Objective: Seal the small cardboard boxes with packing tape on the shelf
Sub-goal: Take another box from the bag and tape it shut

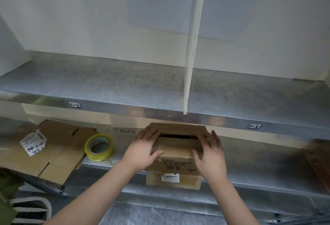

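A small cardboard box (174,169) stands at the front edge of the lower metal shelf (259,182), with a white barcode label on its near face. Its two top flaps leave a dark gap between them. My left hand (145,150) presses on the left end of the flaps with straight fingers and the thumb on the near flap. My right hand (209,153) presses on the right end in the same way. A roll of clear yellowish packing tape (98,147) lies on the shelf to the left of the box, apart from both hands.
Flattened cardboard boxes (59,153) lie at the left of the lower shelf, with a crumpled white printed packet (34,142) on top. The upper metal shelf (125,85) overhangs the box closely. A white pole (192,46) leans down onto it. More cardboard shows blurred at the far right.
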Motion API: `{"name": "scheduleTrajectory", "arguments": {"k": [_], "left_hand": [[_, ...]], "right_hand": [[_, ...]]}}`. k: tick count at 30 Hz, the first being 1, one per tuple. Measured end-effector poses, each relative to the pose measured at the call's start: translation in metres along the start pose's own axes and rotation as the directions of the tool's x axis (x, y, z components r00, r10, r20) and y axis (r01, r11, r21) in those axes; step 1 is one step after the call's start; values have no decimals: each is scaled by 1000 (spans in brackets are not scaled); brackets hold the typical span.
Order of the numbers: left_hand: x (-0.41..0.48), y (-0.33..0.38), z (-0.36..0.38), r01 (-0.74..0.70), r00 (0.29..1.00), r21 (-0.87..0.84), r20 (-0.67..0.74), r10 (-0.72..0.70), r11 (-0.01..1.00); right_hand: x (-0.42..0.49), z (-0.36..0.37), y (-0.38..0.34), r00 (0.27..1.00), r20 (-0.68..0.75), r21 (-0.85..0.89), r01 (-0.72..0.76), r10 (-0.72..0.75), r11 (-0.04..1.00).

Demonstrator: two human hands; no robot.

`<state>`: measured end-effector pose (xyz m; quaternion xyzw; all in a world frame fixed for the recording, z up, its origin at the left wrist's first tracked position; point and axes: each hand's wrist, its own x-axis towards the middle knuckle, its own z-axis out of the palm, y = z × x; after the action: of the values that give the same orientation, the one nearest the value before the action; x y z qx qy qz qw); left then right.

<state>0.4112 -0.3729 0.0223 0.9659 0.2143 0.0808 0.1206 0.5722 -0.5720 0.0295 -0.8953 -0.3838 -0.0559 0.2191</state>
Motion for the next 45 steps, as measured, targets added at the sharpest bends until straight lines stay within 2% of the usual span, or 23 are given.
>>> {"name": "scheduleTrajectory", "arguments": {"k": [4,8,12,16,20,22,25,29,31,37,45], "left_hand": [[-16,10,-9,-27,998,25,-53,28,999],[-43,-8,-19,-28,993,120,-111,41,992],[-85,-52,-25,21,1000,242,-28,-15,970],[-121,-102,-19,101,993,238,39,-113,966],[-131,-149,-12,130,981,246,112,-161,960],[-128,-171,-9,117,976,226,153,-154,967],[-119,-200,-5,56,974,217,202,-101,975],[-104,-234,4,-28,959,234,281,-40,972],[-96,-247,9,-69,949,226,316,-6,972],[-77,-260,24,-184,938,161,324,124,970],[-68,-271,33,-132,951,85,293,102,988]], "right_hand": [[-8,-7,-29,994,41,-7,102,-101,995],[-20,0,-70,959,45,25,278,-279,960],[-35,21,-122,890,91,79,441,-447,894],[-45,50,-165,833,195,110,506,-518,855],[-47,85,-198,791,182,71,582,-584,810],[-44,106,-213,834,182,106,511,-522,853],[-41,141,-224,882,342,117,301,-323,946],[-41,185,-223,874,480,46,57,-72,997],[-42,200,-223,857,515,19,-20,8,1000],[-34,224,-231,843,525,-74,-92,117,993],[-23,236,-237,862,474,-29,-188,179,982]]}}
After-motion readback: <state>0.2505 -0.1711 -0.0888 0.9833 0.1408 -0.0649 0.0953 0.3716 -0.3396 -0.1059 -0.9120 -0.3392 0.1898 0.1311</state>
